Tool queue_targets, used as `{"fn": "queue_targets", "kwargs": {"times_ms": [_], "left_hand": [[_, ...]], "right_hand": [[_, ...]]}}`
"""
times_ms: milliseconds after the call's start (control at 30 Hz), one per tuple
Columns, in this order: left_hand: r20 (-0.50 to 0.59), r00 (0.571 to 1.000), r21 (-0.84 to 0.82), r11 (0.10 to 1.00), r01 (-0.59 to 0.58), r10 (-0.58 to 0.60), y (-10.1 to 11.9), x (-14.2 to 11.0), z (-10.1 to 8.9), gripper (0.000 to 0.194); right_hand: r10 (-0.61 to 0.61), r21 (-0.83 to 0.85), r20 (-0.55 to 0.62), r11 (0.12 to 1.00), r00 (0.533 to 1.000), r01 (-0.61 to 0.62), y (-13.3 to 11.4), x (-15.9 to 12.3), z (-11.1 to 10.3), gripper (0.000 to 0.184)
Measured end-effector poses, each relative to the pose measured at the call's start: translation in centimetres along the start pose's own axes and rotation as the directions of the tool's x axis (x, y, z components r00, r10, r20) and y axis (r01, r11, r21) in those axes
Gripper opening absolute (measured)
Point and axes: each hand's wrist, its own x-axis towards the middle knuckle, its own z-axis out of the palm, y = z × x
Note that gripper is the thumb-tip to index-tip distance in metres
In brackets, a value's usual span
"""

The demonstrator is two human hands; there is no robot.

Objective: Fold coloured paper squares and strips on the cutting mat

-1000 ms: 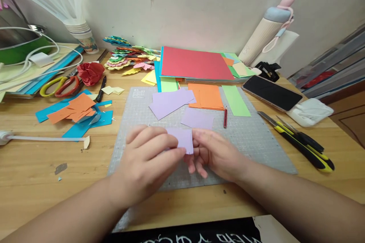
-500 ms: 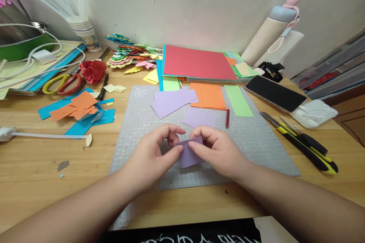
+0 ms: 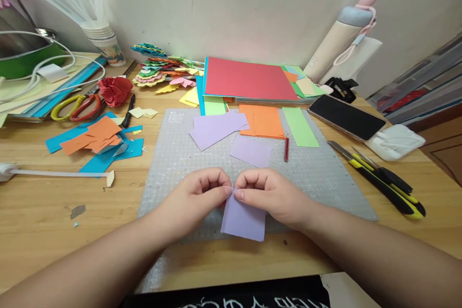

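Note:
Both hands pinch the top edge of a piece of purple paper [image 3: 245,219] that hangs down over the front part of the grey cutting mat [image 3: 169,173]. My left hand [image 3: 204,192] is closed on the upper left corner, thumb in front. Close beside it, my right hand [image 3: 269,195] grips the same edge, its thumb tip almost touching the left one. The fingers behind the sheet are partly hidden. Farther back on the mat lie loose purple sheets [image 3: 216,130] and one smaller purple piece [image 3: 250,150].
An orange paper stack [image 3: 265,122], a green strip [image 3: 300,127] and a short red pencil [image 3: 286,149] lie on the mat. To the right are a utility knife [image 3: 378,180] and a phone [image 3: 346,116]. Scissors [image 3: 77,106] and paper scraps [image 3: 96,137] lie left.
The purple paper has turned and come down nearer to me, showing more of its face. Both hands have drawn together at its top edge and still hold it.

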Motion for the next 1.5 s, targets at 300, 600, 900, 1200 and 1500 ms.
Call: {"fn": "queue_targets", "kwargs": {"times_ms": [300, 600, 900, 1200, 1500], "left_hand": [[0.047, 0.998, 0.034, 0.999, -0.042, 0.040, -0.3, -0.3, 0.2, 0.025], [0.028, 0.998, -0.052, 0.997, -0.056, 0.057, -0.4, -0.3, 0.6, 0.025], [-0.180, 0.981, -0.063, 0.994, -0.086, 0.073, -0.3, 0.2, 0.2, 0.029], [-0.096, 0.991, -0.017, 0.995, -0.094, 0.092, -0.6, 0.0, 0.3, 0.030], [-0.103, 0.982, 0.107, 0.983, -0.146, 0.157, -0.8, 0.1, 0.4, 0.026]], "right_hand": [[-0.074, -0.073, 0.024, 0.994, 0.997, 0.076, 0.0, -0.2, 0.1, 0.017], [-0.125, -0.079, -0.027, 0.989, 0.992, 0.123, 0.0, -0.2, 0.3, 0.018], [-0.042, 0.196, -0.099, 0.979, 0.994, 0.061, 0.7, 0.0, -0.1, 0.027], [0.006, 0.316, -0.017, 0.949, 1.000, -0.001, 1.0, 0.2, 0.0, 0.023], [0.076, 0.385, -0.067, 0.922, 0.995, -0.044, 0.6, 0.2, 0.1, 0.028]]}}
